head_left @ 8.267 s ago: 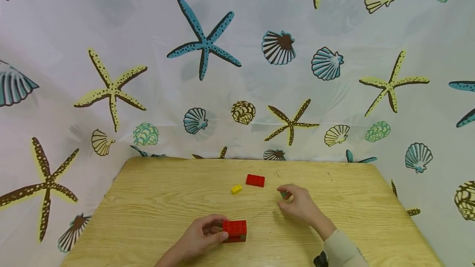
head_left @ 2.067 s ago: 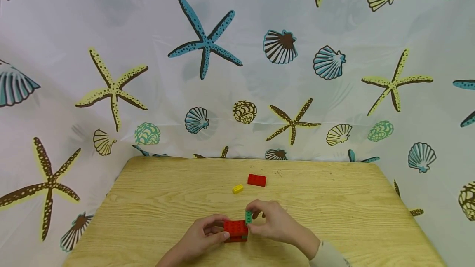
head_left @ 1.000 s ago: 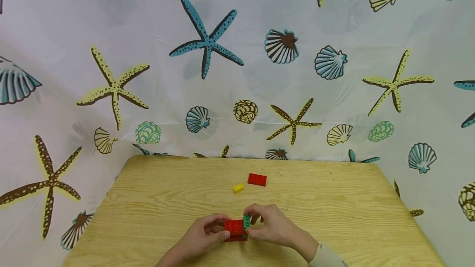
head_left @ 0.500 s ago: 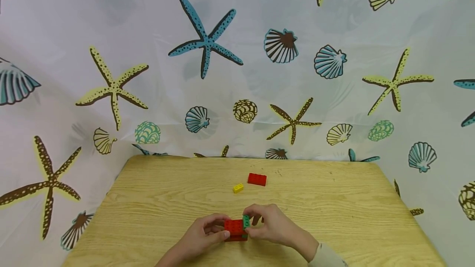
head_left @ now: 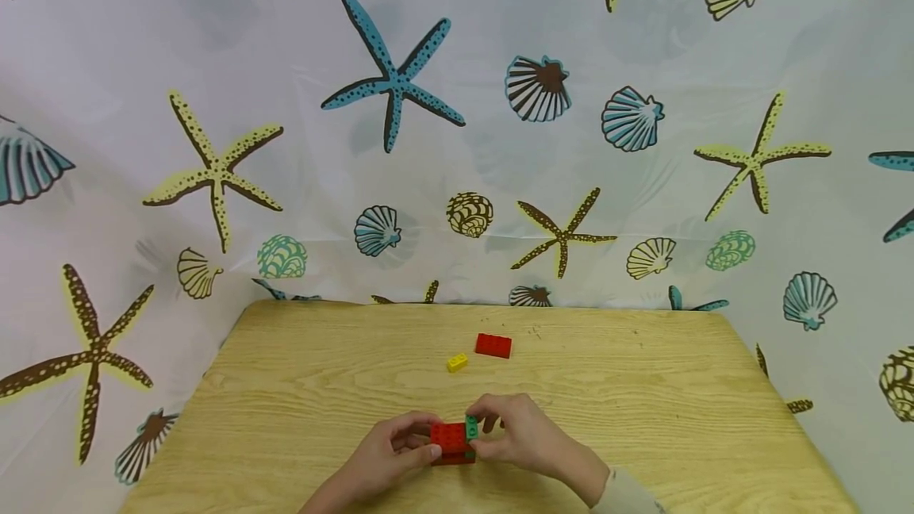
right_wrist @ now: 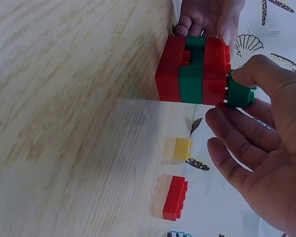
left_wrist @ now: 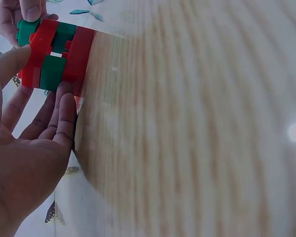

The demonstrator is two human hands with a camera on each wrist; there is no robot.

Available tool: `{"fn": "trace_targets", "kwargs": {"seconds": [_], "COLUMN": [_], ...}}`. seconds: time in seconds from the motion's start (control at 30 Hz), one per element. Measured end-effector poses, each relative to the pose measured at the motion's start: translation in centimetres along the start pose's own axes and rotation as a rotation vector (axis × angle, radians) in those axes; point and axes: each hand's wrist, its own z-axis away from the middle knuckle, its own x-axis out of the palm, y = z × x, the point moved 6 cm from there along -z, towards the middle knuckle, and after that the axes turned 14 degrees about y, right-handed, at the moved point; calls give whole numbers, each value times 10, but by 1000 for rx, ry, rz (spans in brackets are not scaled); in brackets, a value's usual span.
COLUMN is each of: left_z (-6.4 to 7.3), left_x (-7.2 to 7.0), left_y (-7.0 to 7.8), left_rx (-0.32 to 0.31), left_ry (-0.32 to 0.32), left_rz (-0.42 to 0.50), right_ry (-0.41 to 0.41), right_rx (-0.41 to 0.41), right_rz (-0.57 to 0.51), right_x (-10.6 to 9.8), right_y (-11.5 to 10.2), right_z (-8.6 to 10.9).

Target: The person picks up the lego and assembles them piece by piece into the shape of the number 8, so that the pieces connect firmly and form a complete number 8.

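A small stack of toy building bricks stands on the table: a red brick at the bottom, two green bricks (right_wrist: 191, 84) with a gap between them, and a red brick (head_left: 448, 436) above. My left hand (head_left: 385, 450) grips the stack's left end, thumb in front and fingers behind. With thumb and index finger, my right hand (head_left: 524, 435) pinches a small green brick (head_left: 472, 427) at the right end of the upper red brick's top. In the right wrist view this green brick (right_wrist: 238, 91) meets the studs; whether it is fully seated I cannot tell.
Behind the stack, a small yellow brick (head_left: 457, 362) and a red brick (head_left: 493, 345) lie loose on the wooden table (head_left: 321, 363). A white curtain (head_left: 457, 141) printed with starfish and shells hangs around the table's back and sides.
My right hand has brought the small green brick from the right over to the stack and lowered it onto the top's right end. My left hand has kept its grip on the stack.
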Motion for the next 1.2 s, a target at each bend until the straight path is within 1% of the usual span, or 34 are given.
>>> {"fn": "trace_targets", "kwargs": {"seconds": [0.3,0.6,0.9,1.2], "left_z": [0,0,0,0], "left_x": [-1,-1,0,0], "left_y": [-1,0,0,-2], "left_rx": [-15,-19,2,-1], "left_ry": [2,3,-6,-4], "left_rz": [17,16,13,20], "right_ry": [11,9,23,41], "right_rx": [-11,7,-17,-41], "right_rz": [-2,-14,10,28], "right_x": [2,2,1,4], "right_y": [-1,1,1,4], "right_z": [0,1,2,5]}}
